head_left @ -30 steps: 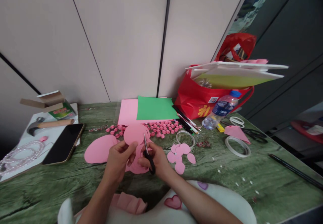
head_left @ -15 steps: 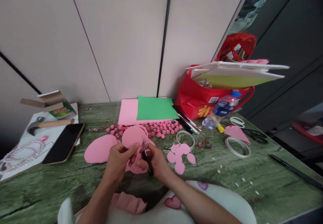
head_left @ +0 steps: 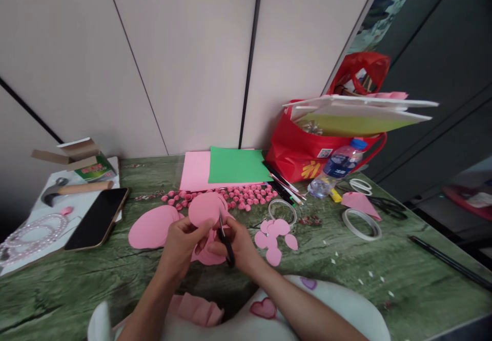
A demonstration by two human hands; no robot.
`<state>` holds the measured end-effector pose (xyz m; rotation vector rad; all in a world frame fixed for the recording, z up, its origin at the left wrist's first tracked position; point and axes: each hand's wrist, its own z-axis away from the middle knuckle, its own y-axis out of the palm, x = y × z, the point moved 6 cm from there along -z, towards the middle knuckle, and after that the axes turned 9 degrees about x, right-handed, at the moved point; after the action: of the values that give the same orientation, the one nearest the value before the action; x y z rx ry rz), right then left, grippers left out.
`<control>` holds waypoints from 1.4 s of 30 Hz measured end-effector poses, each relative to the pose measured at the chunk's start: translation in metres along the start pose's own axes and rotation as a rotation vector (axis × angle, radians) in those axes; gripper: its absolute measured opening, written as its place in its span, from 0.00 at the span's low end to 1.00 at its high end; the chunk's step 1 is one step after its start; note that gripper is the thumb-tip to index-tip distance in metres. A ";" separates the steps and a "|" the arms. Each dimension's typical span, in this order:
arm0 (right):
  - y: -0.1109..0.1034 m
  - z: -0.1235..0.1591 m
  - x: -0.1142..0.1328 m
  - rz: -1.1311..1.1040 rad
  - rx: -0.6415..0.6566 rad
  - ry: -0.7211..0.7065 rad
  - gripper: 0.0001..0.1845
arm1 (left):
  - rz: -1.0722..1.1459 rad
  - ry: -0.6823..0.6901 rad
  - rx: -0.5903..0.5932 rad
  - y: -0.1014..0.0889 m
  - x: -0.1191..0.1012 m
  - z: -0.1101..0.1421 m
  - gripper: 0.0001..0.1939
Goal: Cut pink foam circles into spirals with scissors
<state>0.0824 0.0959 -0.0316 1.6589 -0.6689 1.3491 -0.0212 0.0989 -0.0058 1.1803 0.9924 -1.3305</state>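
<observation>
My left hand [head_left: 183, 242] pinches a round piece of pink paper [head_left: 204, 209] by its lower edge and holds it up over the table. In my right hand [head_left: 237, 243] is a pair of black-handled scissors [head_left: 228, 248], fingers closed round the handles. The blades point up and lie against the right edge of the pink paper. More pink paper lies beneath both hands, partly hidden by them. Left of my hands rests a stack of pink paper rounds [head_left: 150, 227]. To the right are several small pink paper petals [head_left: 272, 241].
Several small pink rolled paper flowers [head_left: 246, 197] lie behind my hands, before a green sheet [head_left: 240, 165]. A phone [head_left: 97, 219] and a hammer [head_left: 79, 188] are at left. At right stand a red bag [head_left: 288, 148] and a water bottle [head_left: 338, 169], near tape rolls [head_left: 361, 224].
The pink paper round has shifted slightly to the right and down in my left hand. The scissors stay at its right edge; both hands remain in nearly the same place.
</observation>
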 end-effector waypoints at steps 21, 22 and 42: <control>-0.002 0.001 -0.002 -0.035 -0.050 0.021 0.20 | 0.011 0.045 -0.002 0.000 -0.002 0.000 0.13; -0.002 0.001 -0.002 -0.032 -0.050 0.024 0.20 | 0.010 0.048 -0.006 -0.001 -0.003 0.000 0.13; -0.001 -0.002 -0.009 -0.044 -0.007 0.014 0.23 | 0.038 0.008 0.031 0.003 0.000 -0.003 0.11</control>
<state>0.0799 0.0972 -0.0404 1.6480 -0.6253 1.3239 -0.0183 0.1019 -0.0062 1.2227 0.9539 -1.3160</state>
